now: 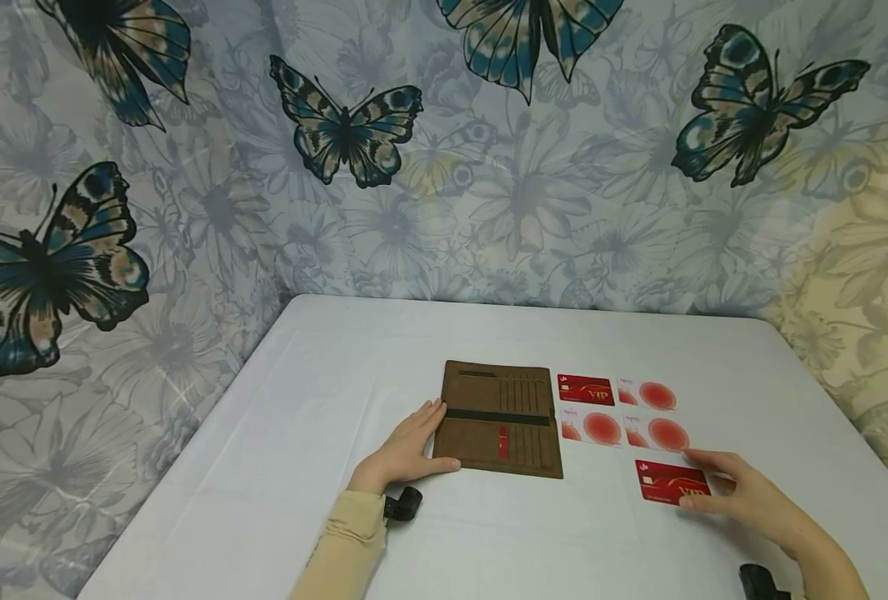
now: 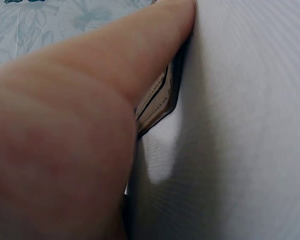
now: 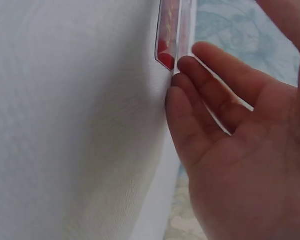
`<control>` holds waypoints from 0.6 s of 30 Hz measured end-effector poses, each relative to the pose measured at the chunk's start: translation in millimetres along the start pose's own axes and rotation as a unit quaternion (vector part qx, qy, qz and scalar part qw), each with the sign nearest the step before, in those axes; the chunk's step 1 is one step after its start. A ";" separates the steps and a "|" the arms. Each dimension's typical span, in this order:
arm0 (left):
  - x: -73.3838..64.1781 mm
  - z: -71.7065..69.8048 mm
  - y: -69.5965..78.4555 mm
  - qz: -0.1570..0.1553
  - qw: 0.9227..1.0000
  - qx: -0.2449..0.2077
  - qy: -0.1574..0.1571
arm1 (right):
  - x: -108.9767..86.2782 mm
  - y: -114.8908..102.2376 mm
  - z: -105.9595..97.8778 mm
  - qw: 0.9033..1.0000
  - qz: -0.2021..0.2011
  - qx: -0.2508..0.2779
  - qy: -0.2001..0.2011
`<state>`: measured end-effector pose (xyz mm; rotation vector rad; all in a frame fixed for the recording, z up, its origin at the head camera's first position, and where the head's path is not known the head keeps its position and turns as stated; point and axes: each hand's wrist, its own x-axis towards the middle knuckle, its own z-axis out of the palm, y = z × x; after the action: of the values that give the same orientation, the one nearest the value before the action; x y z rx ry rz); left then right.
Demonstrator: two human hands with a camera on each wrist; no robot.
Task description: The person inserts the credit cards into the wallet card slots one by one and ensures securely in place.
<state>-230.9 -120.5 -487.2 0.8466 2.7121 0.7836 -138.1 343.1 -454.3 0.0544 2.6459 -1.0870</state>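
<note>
A brown wallet (image 1: 481,450) lies unfolded on the table, with card slots in both halves and a dark strip across its fold. One slot in the lower half shows a narrow red piece (image 1: 503,442). My left hand (image 1: 406,450) rests at the wallet's left edge, thumb by the lower left corner. Over on the right, my right hand (image 1: 744,492) is at the right end of a red VIP card (image 1: 665,481), its thumb over the lower right corner. In the right wrist view its fingers (image 3: 210,80) extend nearly straight beside a red card (image 3: 166,57).
Between wallet and right hand lie another red VIP card (image 1: 585,390) and three pale cards with red circles, among them one top right (image 1: 657,396). The white table (image 1: 264,467) meets a butterfly-patterned wall (image 1: 534,208) behind and at the left.
</note>
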 end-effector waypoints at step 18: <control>-0.1 -1.0 2.1 -0.007 1.000 0.005 -0.004 | 0.2 6.7 7.6 0.996 -0.065 -0.042 0.054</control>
<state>-230.1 -119.5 -485.3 0.8301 2.7134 0.7628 -135.5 342.6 -464.0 -0.0780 2.8227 -1.0387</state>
